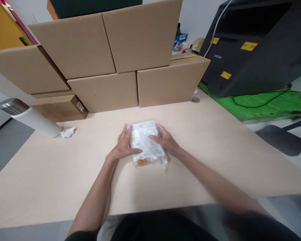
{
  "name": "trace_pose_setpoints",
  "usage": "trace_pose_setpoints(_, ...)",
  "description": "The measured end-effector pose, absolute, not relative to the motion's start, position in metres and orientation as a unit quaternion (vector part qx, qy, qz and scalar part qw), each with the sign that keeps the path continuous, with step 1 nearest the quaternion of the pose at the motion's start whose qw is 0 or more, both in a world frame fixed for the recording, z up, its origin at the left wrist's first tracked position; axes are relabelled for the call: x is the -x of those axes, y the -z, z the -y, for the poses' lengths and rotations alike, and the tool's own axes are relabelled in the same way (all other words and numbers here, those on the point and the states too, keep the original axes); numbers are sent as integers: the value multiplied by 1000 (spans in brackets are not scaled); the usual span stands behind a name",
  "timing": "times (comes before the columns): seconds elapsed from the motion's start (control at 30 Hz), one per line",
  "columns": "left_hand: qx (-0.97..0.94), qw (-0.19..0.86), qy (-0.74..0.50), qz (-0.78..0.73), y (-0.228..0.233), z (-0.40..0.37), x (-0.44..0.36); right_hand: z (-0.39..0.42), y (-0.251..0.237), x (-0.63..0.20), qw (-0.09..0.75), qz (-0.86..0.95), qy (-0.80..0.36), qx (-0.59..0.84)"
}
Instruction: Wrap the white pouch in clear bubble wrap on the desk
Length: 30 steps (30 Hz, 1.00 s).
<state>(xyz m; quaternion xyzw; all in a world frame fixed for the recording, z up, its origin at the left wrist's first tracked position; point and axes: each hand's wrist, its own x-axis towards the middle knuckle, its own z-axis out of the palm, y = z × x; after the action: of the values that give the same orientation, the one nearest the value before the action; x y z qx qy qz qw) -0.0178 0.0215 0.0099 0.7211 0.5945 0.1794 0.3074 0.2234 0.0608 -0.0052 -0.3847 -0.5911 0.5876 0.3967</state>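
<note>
Pale wooden table [215, 150], stacked brown cardboard boxes [102, 60] along its far edge, clear crinkled plastic packet [146, 144] mid-table, left hand [122, 147] and right hand [165, 140] flanking it, fingers [153, 136] flat and released on the packet.

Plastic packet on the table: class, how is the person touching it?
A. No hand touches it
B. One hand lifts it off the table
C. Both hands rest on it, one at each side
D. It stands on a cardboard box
C: the left hand and right hand lie on either side of the plastic packet, which lies flat on the table.
</note>
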Motion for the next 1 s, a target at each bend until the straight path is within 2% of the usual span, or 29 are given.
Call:
trace_pose_setpoints(0.23, -707, 348, -228, -572, -8, -21, 19, -35, -4, -218, 387, 506, -617, 462)
trace_pose_setpoints(0.4, -713, 354, -228, -561, -5, -23, 22, -40, -5, -214, 345, 469, -700, 414)
trace_pose_setpoints(0.5, -714, 355, -222, -560, -4, -22, 24, -42, 0, -213, 347, 565, -590, 461)
trace_pose_setpoints(0.6, -713, 352, -217, -566, -4, -21, 23, -43, 7, -214, 391, 672, -356, 518)
trace_pose_setpoints(0.67, -713, 352, -204, -571, -6, -21, 23, -46, 12, -217, 392, 741, -240, 489)
trace_pose_setpoints(0.8, -732, 333, -155, -574, -12, -22, 30, -50, 15, -225, 302, 847, -228, 375)
trace_pose_setpoints(1.0, -762, 320, -85, -557, -17, -24, 46, -56, 10, -238, 177, 872, -282, 358)
